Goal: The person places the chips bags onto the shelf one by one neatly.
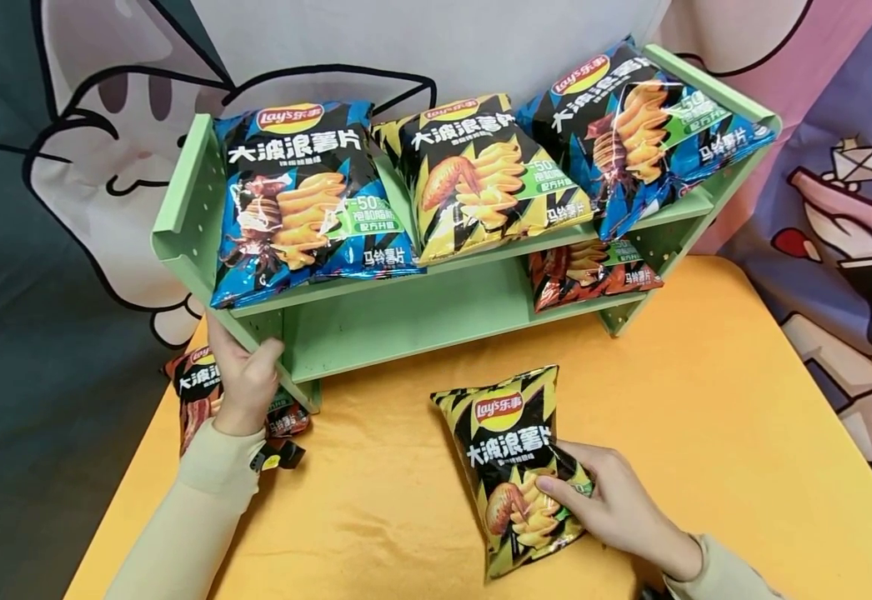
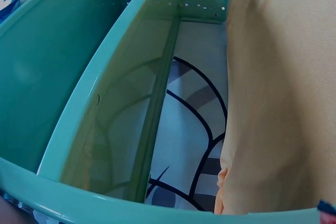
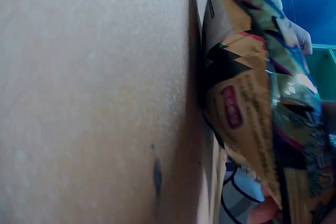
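Observation:
My right hand [image 1: 616, 500] holds a yellow-and-black bag of potato chips [image 1: 514, 433] by its right side, thumb across the printed front. The bag's back and side show close up in the right wrist view, beside a large blurred surface. At the left end of a green two-tier shelf [image 1: 406, 325], my left hand [image 1: 244, 379] grips the lower side panel, thumb at the front edge and the other fingers partly hidden. The left wrist view looks along the shelf's green boards [image 2: 105, 108]. A red-and-black chip bag [image 1: 196, 392] lies behind my left hand, partly covered by it.
On the upper tier sit a blue chip bag [image 1: 301, 200], a yellow chip bag [image 1: 481, 175] and another blue chip bag [image 1: 631, 125]. A red chip bag [image 1: 586, 271] stands on the lower tier's right end. The table [image 1: 706, 400] wears an orange cloth; printed fabric hangs behind.

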{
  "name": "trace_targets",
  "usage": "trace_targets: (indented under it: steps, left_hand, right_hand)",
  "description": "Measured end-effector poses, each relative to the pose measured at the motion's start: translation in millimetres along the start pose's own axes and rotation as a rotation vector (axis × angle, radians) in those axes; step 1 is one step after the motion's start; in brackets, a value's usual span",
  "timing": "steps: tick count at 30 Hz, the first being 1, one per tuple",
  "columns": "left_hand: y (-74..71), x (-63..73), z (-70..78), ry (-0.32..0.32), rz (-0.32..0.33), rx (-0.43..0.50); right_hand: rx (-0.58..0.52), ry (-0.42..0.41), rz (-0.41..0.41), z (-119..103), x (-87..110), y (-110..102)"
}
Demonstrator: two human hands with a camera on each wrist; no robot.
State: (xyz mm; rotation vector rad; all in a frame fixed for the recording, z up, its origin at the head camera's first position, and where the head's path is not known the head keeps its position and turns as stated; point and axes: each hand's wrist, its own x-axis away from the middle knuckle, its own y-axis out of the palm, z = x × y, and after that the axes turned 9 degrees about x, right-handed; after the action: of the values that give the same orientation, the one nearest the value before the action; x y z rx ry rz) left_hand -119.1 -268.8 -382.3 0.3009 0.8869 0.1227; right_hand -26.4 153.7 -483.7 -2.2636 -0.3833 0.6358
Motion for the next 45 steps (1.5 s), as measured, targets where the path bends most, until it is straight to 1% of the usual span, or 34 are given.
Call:
trace_targets:
  steps: [3,5,7,10,14,19,23,25,31,34,37,40,42,45]
  left_hand:
    - [0.4,0.3,0.1,-0.005,-0.003,0.011]
    - [0.0,0.5,-0.5,-0.008,-0.003,0.014]
    - [-0.3,0.7,-1.1,-0.011,-0.006,0.020]
    - [-0.7,0.9,-1.8,-0.010,-0.008,0.013]
    - [-1.3,1.1,-2.2,-0.006,0.004,0.006]
    - [-2.4,1.1,-1.7,-0.003,0.024,-0.009]
    - [-2.9,1.6,-2.0,-0.004,0.024,-0.015]
    - [-2.9,1.7,-2.1,-0.004,0.020,-0.015]
    - [-3.1,1.5,-3.5,-0.006,0.018,0.002]
    - [-3.7,2.0,-3.7,-0.004,0.019,-0.010]
    - [-4.2,2.6,-4.0,0.002,0.014,-0.019]
    - [-3.9,2.1,-3.9,0.006,0.005,0.000]
    - [-3.8,1.6,-3.9,0.009,0.002,0.003]
    - [-3.6,0.9,-3.4,0.005,-0.005,0.003]
  right_hand:
    - [-0.016,-0.065,0.041,-1.0,0.3,-1.8]
    - [-0.038,-0.123,0.072,-1.7,-2.0,-3.1]
    - [-0.059,-0.182,0.110,-4.1,-6.5,-5.1]
    - [-0.085,-0.238,0.144,-9.3,-16.9,-9.2]
    - [-0.100,-0.241,0.139,-18.3,-36.7,-15.2]
    - [-0.085,-0.233,0.138,-29.7,-70.6,-18.8]
    - [-0.015,-0.207,0.146,-40.2,-99.5,-20.6]
    - [0.014,-0.180,0.137,-45.6,-114.5,-21.8]
    - [0.093,-0.037,0.094,-56.4,-156.3,-25.1]
    - [0.160,0.014,0.080,-63.3,-174.4,-29.0]
    - [0.258,0.038,0.095,-68.2,-190.2,-34.2]
    - [0.365,0.028,0.140,-67.6,-204.4,-38.3]
    - [0.440,0.000,0.175,-64.0,-212.7,-40.1]
    - [0.547,-0.074,0.232,-58.3,-221.4,-43.3]
